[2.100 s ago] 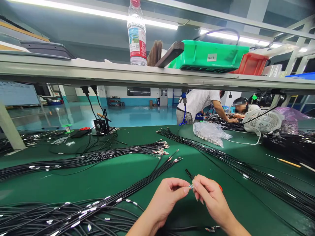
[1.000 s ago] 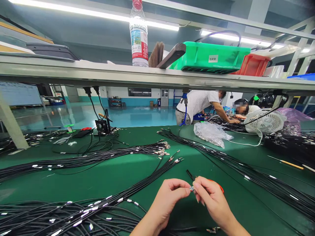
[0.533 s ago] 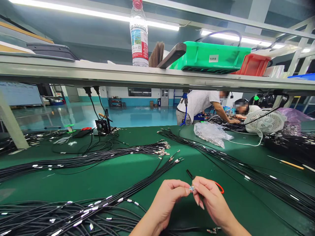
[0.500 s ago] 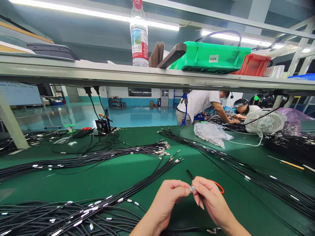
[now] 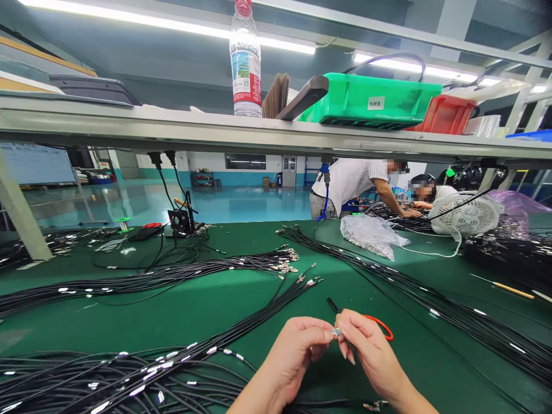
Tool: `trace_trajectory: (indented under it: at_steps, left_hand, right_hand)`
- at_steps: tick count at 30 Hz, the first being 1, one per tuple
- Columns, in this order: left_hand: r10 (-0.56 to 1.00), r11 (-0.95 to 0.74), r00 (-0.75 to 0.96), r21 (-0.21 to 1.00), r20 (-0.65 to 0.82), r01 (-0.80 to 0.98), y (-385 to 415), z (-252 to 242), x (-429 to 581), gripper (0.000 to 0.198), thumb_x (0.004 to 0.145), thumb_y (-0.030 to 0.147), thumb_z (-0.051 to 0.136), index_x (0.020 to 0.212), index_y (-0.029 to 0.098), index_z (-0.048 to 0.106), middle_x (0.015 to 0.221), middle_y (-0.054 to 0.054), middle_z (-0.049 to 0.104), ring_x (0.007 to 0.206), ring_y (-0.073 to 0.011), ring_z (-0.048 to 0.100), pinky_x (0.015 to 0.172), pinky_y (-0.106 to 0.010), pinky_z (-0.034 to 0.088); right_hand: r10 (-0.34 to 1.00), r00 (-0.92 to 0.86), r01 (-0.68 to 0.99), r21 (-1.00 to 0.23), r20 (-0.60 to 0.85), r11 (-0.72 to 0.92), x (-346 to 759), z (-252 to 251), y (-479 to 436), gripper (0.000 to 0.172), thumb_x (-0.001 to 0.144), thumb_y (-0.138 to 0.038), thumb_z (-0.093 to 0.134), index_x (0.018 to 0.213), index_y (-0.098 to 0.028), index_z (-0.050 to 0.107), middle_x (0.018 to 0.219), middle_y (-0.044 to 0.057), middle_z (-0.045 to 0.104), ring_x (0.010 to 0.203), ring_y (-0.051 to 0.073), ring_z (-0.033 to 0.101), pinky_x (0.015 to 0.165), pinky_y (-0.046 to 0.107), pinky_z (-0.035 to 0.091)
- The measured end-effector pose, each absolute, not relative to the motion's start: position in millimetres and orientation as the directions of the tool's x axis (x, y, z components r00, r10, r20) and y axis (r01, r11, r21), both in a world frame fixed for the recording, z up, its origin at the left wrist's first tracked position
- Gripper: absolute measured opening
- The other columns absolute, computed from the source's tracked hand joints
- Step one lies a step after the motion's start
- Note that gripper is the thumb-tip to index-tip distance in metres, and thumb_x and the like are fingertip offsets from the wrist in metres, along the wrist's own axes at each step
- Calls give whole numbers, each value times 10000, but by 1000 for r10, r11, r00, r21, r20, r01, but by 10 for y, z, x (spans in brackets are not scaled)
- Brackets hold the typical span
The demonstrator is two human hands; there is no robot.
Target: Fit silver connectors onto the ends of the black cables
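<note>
My left hand (image 5: pixel 297 352) and my right hand (image 5: pixel 366 348) meet low in the middle of the view, both pinching a tiny metal terminal (image 5: pixel 336 331) between thumb and forefinger. A thin black cable (image 5: pixel 333 306) runs away from the pinch, and a red loop (image 5: pixel 382 325) shows just behind my right hand. Another terminal-tipped cable end (image 5: pixel 374 405) lies on the mat beneath my right wrist. A bundle of black cables with metal terminals (image 5: pixel 276 302) runs diagonally to the left of my hands.
Black cable bundles cross the green mat (image 5: pixel 207 305) at left (image 5: pixel 172 276), lower left (image 5: pixel 107 382) and right (image 5: pixel 431 299). A clear plastic bag (image 5: pixel 371 233), a white fan (image 5: pixel 463 215) and a wooden-handled tool (image 5: pixel 502 285) lie right. Two other people (image 5: pixel 357 178) work at the far bench. An overhead shelf holds a bottle (image 5: pixel 245 57) and green bin (image 5: pixel 371 100).
Both hands stay pinched on the terminal with only small finger shifts. More of the red loop behind my right hand has come into view.
</note>
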State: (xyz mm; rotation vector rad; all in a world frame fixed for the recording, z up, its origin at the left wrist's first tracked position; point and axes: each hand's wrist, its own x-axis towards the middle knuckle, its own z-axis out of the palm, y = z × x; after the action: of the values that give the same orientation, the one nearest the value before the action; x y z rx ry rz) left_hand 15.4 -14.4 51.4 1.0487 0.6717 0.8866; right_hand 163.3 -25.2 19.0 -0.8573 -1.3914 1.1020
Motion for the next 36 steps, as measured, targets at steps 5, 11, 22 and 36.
trace_trajectory:
  at_steps: [5, 11, 22, 36]
  left_hand:
    - [906, 140, 420, 971, -48, -192, -150, 484, 166, 151, 589, 261, 681, 641, 121, 658, 609, -12, 587, 585, -113, 450, 580, -225, 319]
    - [915, -31, 401, 998, 49, -53, -39, 400, 145, 229, 653, 309, 653, 778, 118, 679, 674, -22, 603, 638, -125, 475, 627, -226, 356]
    - [930, -254, 344, 905, 131, 342, 211, 71, 20, 282, 738, 322, 501, 776, 116, 690, 596, -16, 615, 551, -128, 498, 532, -206, 352]
    - [918, -340, 395, 452, -30, 824, -19, -51, 325, 245, 517, -28, 589, 599, 173, 701, 693, -165, 675, 702, -321, 614, 598, -377, 431]
  right_hand:
    - [934, -88, 57, -934, 347, 353, 1631, 235, -269, 368, 842, -460, 463, 607, -177, 442, 546, -38, 405, 495, 108, 377, 472, 218, 312]
    - [934, 56, 202, -920, 354, 336, 1697, 209, -189, 364, 829, -450, 460, 581, -184, 439, 511, -42, 387, 472, 111, 357, 453, 220, 291]
    - [966, -20, 331, -910, 258, 250, 1860, 86, 21, 397, 800, -511, 481, 585, -182, 424, 493, -53, 397, 427, 93, 355, 435, 208, 289]
    - [871, -455, 563, -697, 186, 443, 1817, -60, -184, 106, 702, -323, 581, 707, -274, 674, 720, 40, 648, 673, 232, 579, 622, 294, 451]
